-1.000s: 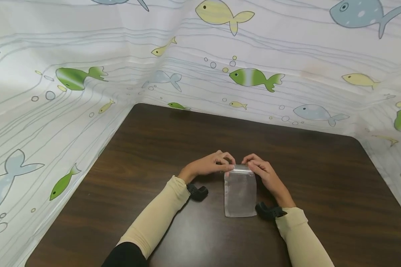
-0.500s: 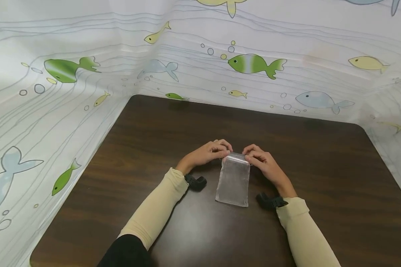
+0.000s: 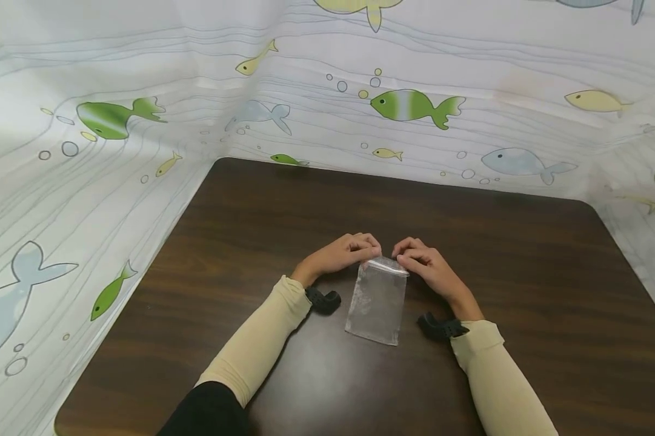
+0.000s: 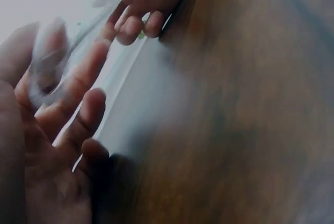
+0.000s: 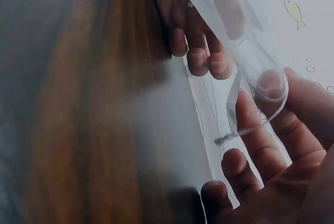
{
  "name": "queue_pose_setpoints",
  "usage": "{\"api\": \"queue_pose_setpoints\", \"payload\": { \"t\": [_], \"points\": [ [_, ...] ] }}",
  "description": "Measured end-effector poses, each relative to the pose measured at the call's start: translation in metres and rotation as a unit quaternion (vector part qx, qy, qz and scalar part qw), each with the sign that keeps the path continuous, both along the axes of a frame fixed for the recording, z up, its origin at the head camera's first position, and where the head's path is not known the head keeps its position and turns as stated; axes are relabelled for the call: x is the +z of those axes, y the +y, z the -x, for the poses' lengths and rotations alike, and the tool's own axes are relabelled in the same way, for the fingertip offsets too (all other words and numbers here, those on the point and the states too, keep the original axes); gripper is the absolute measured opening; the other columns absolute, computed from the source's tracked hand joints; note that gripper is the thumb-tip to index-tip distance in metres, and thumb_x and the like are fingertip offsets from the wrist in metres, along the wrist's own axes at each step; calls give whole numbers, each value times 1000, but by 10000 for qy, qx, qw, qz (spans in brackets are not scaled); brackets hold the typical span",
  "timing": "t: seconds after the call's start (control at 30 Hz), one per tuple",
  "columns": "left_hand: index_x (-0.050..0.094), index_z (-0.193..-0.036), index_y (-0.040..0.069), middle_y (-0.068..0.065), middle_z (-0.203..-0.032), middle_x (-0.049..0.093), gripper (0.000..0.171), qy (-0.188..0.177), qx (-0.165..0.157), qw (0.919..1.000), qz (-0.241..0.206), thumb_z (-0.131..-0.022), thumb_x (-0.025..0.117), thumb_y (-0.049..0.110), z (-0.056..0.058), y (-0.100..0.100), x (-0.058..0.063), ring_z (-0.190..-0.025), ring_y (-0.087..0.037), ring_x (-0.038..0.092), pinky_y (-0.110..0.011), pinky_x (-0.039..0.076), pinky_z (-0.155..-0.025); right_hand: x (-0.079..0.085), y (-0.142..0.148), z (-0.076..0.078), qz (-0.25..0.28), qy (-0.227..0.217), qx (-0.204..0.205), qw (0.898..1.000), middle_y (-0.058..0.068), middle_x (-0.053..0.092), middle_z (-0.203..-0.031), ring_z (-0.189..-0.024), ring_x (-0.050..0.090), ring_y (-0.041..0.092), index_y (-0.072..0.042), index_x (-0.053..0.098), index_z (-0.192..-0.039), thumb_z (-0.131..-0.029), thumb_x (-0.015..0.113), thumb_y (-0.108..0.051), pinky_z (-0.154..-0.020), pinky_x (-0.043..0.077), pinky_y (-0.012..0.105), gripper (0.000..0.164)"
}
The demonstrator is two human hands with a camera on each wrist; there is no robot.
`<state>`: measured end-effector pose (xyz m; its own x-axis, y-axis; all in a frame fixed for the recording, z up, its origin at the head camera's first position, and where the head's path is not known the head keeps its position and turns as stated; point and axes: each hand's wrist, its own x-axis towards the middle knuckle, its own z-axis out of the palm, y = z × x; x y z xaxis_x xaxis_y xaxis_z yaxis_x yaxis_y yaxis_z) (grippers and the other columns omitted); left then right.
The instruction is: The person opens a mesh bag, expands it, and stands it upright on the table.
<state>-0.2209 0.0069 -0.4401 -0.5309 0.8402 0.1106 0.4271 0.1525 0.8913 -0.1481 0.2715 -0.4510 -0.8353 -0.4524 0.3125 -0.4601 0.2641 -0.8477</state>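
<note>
A small sheer white drawstring pouch (image 3: 377, 306) hangs flat between my two hands in the head view, its lower end slanting toward the left. My left hand (image 3: 345, 252) pinches the top left corner between thumb and forefinger. The top right corner is pinched the same way by my right hand (image 3: 429, 269). In the right wrist view a thin looped drawstring (image 5: 284, 96) with a knot (image 5: 222, 140) trails by the right fingers. Thin mesh overlaps the left fingertips in the left wrist view. The pouch looks flat.
The dark wooden table (image 3: 283, 206) lies beneath both hands. A white fish-print curtain (image 3: 327, 127) stands along its back and sides. A black wrist mount (image 3: 323, 301) sits at the left wrist, and another black mount (image 3: 440, 327) at the right.
The pouch's lower end has swung to the left, so it now hangs at a slant. Both hands keep their hold on the top edge. The head view has tilted down slightly.
</note>
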Motion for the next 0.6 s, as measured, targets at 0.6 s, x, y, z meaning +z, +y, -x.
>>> {"api": "queue_pose_setpoints", "payload": {
  "t": [0.6],
  "points": [
    [79, -106, 13, -2, -132, 63, 34, 174, -38, 9997, 169, -112, 47, 25, 1, -2, 1, -125, -19, 51, -41, 40, -107, 4, 1, -2, -409, -254, 36, 9988, 15, 62, -123, -112, 49, 16, -11, 67, -74, -107, 52, -3, -91, 40, 35, 37]
  ]
}}
